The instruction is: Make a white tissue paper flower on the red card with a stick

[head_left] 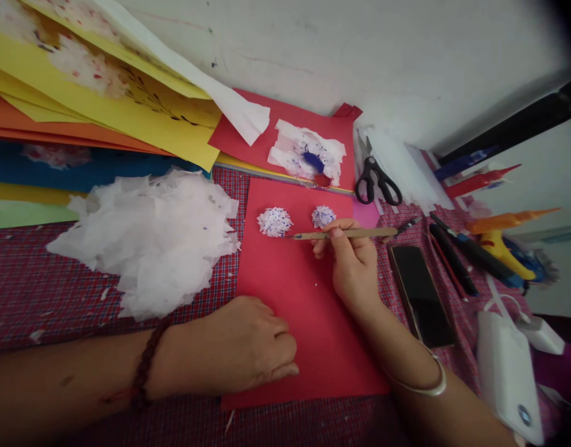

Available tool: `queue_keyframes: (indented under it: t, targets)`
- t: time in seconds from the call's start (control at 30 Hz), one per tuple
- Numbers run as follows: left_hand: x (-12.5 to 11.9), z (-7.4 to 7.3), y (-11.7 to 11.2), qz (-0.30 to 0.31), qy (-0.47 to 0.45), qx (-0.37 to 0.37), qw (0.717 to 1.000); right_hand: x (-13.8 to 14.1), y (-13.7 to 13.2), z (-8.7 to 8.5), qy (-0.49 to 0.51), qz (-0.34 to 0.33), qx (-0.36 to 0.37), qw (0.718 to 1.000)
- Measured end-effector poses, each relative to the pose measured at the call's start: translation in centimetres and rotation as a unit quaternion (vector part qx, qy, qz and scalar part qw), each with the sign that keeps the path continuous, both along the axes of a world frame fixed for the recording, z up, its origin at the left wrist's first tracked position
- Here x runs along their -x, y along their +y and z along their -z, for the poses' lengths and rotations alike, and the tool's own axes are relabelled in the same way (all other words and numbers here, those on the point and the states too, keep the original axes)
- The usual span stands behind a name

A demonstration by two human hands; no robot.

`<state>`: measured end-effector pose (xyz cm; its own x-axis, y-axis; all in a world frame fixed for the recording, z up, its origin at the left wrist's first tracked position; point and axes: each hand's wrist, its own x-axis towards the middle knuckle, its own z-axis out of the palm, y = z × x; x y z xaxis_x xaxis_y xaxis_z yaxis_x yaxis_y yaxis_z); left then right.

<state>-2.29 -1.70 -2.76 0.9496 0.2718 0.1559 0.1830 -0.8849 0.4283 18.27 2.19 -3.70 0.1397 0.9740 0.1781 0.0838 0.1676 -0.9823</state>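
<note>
A red sheet of paper (pixel 290 285) lies in front of me, bearing two round tufts of white paper speckled with purple-blue: a left tuft (pixel 274 221) and a right tuft (pixel 323 216). My right hand (pixel 353 261) pinches a slim paintbrush (pixel 313 236) with a pale handle. Its dark bluish tip points left, close to the lower edge of the left tuft; whether they touch I cannot tell. Resting on the lower part of the sheet, my left hand (pixel 239 347) is closed with its fingers curled under, and nothing shows in it.
White paper pieces (pixel 159 236) are heaped at left, below yellow sheets (pixel 174 124). Behind the red sheet lies paint-smeared white paper (pixel 308 155) with blue and red paint. Scissors (pixel 376 177), a phone (pixel 421 295), paint tubes (pixel 513 220) and a white power bank (pixel 509 372) lie at right.
</note>
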Motion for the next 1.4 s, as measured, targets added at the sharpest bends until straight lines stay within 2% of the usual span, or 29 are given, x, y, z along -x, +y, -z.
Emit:
queue_keyframes:
  t: [0.43, 0.97, 1.4]
  targets:
    - [-0.03, -0.18, 0.01, -0.001, 0.008, 0.002, 1.000, 0.25, -0.08, -0.50, -0.046, -0.039, 0.004, 0.998]
    - [-0.03, -0.03, -0.10, -0.004, -0.001, -0.001, 1.000, 0.24, 0.13, -0.53, -0.056, -0.055, 0.017, 0.997]
    - [-0.05, -0.20, 0.01, -0.003, -0.003, 0.001, 1.000, -0.39, 0.14, 0.21, 0.018, -0.020, 0.015, 1.000]
